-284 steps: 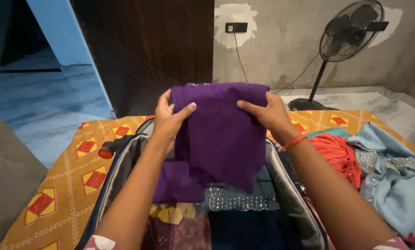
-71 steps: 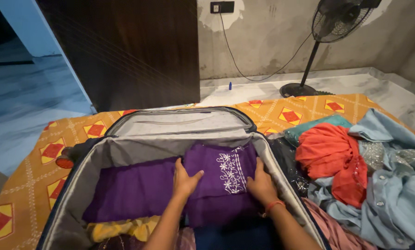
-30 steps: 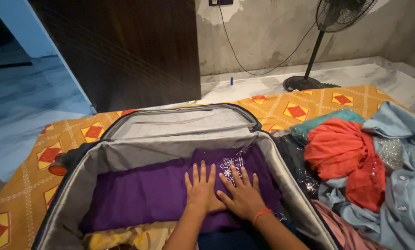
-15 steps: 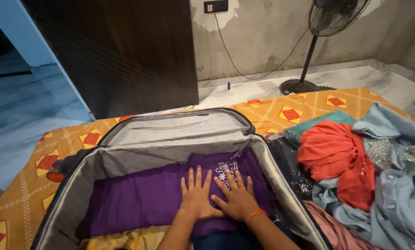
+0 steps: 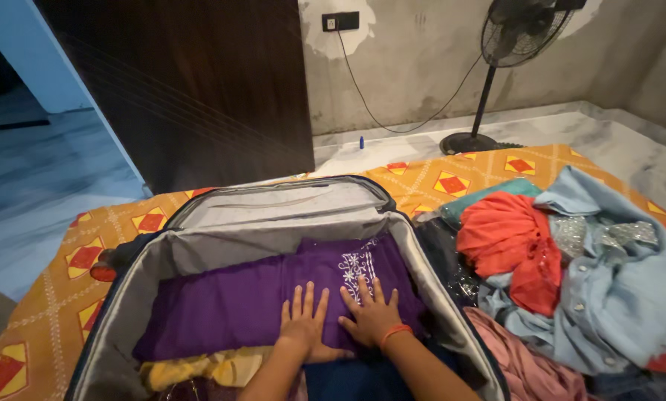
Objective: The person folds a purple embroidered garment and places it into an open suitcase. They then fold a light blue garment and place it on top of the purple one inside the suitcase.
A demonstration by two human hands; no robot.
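An open grey-lined suitcase [image 5: 222, 245] lies on an orange patterned bedspread [image 5: 58, 297]. Inside it a folded purple garment [image 5: 222, 304] with white embroidery lies flat. My left hand [image 5: 303, 321] and my right hand [image 5: 370, 315] both press palm-down on the purple garment, side by side, fingers spread. An orange band is on my right wrist. Yellow cloth [image 5: 199, 367] and dark blue cloth [image 5: 348, 375] lie in the suitcase nearer to me.
A heap of clothes lies right of the suitcase: an orange-red piece [image 5: 511, 238], a light blue piece [image 5: 622, 297], a pink one [image 5: 518, 364]. A standing fan [image 5: 496, 74] is on the floor behind. A dark wooden door [image 5: 192, 82] stands at the back.
The purple garment, earlier held up folded in both hands, now lies in the suitcase. Over the last second my hands stay flat on it, shifting only slightly.
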